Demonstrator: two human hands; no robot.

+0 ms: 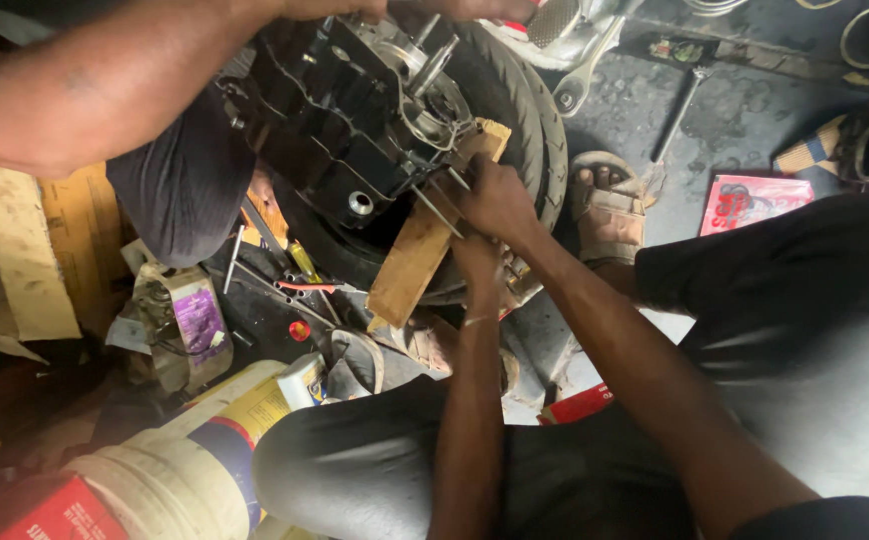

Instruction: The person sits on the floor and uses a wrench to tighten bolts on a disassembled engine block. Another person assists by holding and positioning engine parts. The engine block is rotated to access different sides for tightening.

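Both hands' grip (495,205) closes on thin steel rods (435,210) beside a ribbed black engine block (335,130).

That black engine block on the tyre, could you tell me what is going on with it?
The engine block rests on a tyre and a wooden plank. The person's right hand and left hand work together at its lower edge by thin metal rods. A co-worker's arm reaches over from the upper left.
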